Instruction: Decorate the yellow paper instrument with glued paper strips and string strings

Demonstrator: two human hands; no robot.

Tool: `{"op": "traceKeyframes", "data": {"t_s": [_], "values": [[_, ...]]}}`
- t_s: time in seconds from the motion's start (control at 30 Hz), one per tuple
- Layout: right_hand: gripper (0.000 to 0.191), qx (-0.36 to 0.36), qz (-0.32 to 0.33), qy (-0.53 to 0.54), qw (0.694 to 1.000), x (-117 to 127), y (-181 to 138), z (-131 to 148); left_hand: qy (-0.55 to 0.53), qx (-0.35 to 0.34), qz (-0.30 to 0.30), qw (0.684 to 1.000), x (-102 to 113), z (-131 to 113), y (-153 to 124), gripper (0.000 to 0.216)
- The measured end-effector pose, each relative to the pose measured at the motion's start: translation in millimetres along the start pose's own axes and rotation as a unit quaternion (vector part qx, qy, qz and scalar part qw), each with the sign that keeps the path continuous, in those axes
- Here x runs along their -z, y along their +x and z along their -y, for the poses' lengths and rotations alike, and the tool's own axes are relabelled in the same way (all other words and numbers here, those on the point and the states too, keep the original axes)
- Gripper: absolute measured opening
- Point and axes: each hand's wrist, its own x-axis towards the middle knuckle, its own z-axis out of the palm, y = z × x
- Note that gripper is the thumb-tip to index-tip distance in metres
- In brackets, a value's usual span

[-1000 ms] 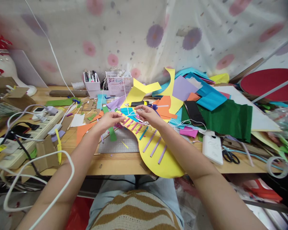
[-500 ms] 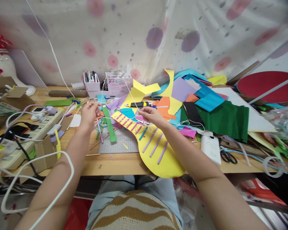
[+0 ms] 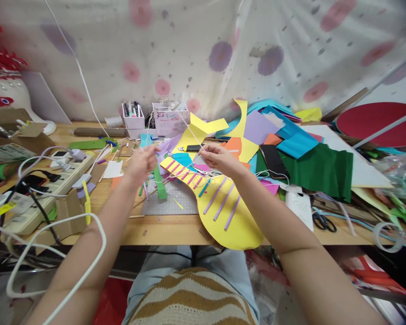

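Observation:
A yellow guitar-shaped paper cutout (image 3: pixel 242 232) lies at a slant across the table's front edge, with purple strips on its neck and body. White string (image 3: pixel 192 128) rises up and leftward from my right hand (image 3: pixel 218 158), whose thumb and fingers pinch it above the cutout. Loose loops of the same string lie on the cutout below that hand. My left hand (image 3: pixel 142 163) is closed, fingertips together, above the paper scraps left of the neck; a thin length of the string shows at its fingers. Beneath it, a green paper strip (image 3: pixel 161 188) rests on a grey cutting mat (image 3: pixel 169 207).
Coloured paper sheets (image 3: pixel 262 126) pile up behind the cutout, with a dark phone-like slab (image 3: pixel 274 161) beside them. Scissors (image 3: pixel 324 222) and a tape roll (image 3: pixel 389 237) lie at right. A power strip (image 3: pixel 47 198) and a white cable loop (image 3: pixel 103 246) occupy the left.
My left hand has moved right, closer to the cutout's neck and over the green strip. My right hand has shifted slightly right and up, still pinching the string. The view has shifted slightly.

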Motion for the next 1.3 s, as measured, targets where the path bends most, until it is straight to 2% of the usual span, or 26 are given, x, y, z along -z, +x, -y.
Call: {"op": "traceKeyframes", "data": {"t_s": [0.17, 0.27, 0.37, 0.53, 0.6, 0.67, 0.77, 0.87, 0.93, 0.97, 1.03, 1.1, 1.2, 1.3], "values": [[0.033, -0.051, 0.056, -0.01, 0.997, -18.9, 5.1, -12.0, -0.023, 0.061, 0.05, 0.997, -51.0, 13.8, 1.3, 0.024], [0.034, -0.098, 0.11, -0.065, 0.987, -23.0, 4.4, -20.7, -0.006, 0.073, 0.093, 0.993, -62.4, 22.0, -0.3, 0.023], [0.036, -0.111, 0.148, -0.086, 0.979, -19.8, 0.1, -19.1, -0.046, 0.066, 0.061, 0.995, -54.2, 11.7, 2.3, 0.016], [0.036, -0.067, 0.205, -0.066, 0.974, 5.3, -12.5, -5.6, -0.243, 0.025, -0.063, 0.968, -13.9, -29.6, 16.9, 0.03], [0.038, -0.061, 0.223, -0.041, 0.972, 15.5, -16.2, -2.6, -0.246, 0.032, -0.075, 0.966, -4.7, -35.2, 20.3, 0.033], [0.038, -0.052, 0.209, -0.008, 0.976, 19.8, -16.5, -1.6, -0.194, 0.087, -0.061, 0.975, -8.9, -28.1, 19.0, 0.032], [0.034, -0.042, 0.168, 0.034, 0.984, 15.2, -9.9, -1.0, -0.104, 0.166, -0.017, 0.98, -36.3, -2.9, 8.7, 0.022], [0.028, -0.051, 0.106, 0.057, 0.991, 10.5, -1.0, 2.4, -0.001, 0.205, 0.108, 0.973, -61.5, 15.2, -3.7, 0.022], [0.024, -0.039, 0.034, 0.073, 0.996, 15.0, 1.9, 7.7, 0.046, 0.235, 0.163, 0.957, -63.5, 14.3, -8.2, 0.022], [0.023, -0.025, -0.004, 0.081, 0.996, 20.0, 1.9, 11.2, 0.058, 0.239, 0.171, 0.954, -59.5, 10.2, -8.9, 0.02], [0.022, 0.005, -0.064, 0.088, 0.994, 33.4, -0.7, 19.6, 0.058, 0.22, 0.162, 0.96, -44.9, -1.9, -7.6, 0.016], [0.023, 0.026, -0.088, 0.079, 0.993, 46.4, -5.0, 27.6, 0.021, 0.181, 0.132, 0.974, -27.6, -14.4, -4.6, 0.015], [0.025, 0.028, -0.084, 0.039, 0.995, 55.1, -10.3, 35.4, -0.068, 0.111, 0.088, 0.988, -9.5, -24.6, -1.8, 0.023], [0.032, 0.026, -0.059, 0.001, 0.998, 50.6, -11.9, 38.5, -0.129, 0.056, 0.061, 0.988, -4.8, -25.2, -3.8, 0.028]]}}
